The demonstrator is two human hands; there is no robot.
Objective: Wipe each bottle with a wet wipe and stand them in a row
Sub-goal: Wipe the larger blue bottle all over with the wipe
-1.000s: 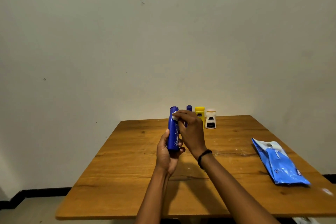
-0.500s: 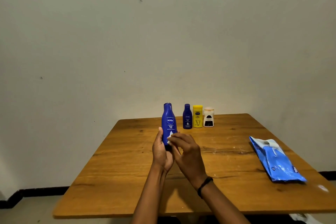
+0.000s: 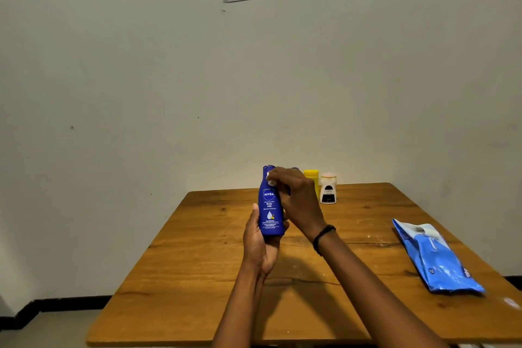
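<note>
Left hand (image 3: 261, 246) is wrapped round the lower body of the blue bottle (image 3: 270, 206), which is held above the middle of the table (image 3: 197, 277), lifted off it. Its long axis is kept upright, cap at the top, label turned to the camera. Right hand (image 3: 296, 200) is curled on a white wet wipe (image 3: 271, 182), pressed against the bottle's neck. At the far edge a yellow bottle (image 3: 311, 178) and a white bottle (image 3: 328, 189) are stood side by side; a small dark bottle (image 3: 295, 169) is mostly hidden by the right hand. A blue wipes pack (image 3: 432, 257) is laid flat at the right, well apart
</note>
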